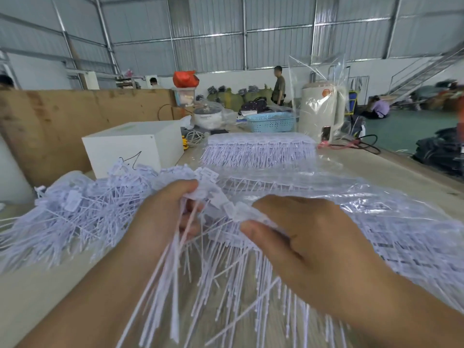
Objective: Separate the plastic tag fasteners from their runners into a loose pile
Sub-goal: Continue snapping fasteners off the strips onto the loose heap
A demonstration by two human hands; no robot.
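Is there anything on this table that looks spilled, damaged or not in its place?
Nothing stands out. The loose pile of fasteners at left is messy, as the task intends. Both hands grip a strip.

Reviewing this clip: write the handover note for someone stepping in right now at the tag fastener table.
Left hand grips a bunch of fasteners at their heads.
Right hand pinches the runner strip they hang from.
Done: a loose pile lies on the table to the left.
Left: the strip in hand, the sheets under clear plastic to the right, and a neat stack further back.
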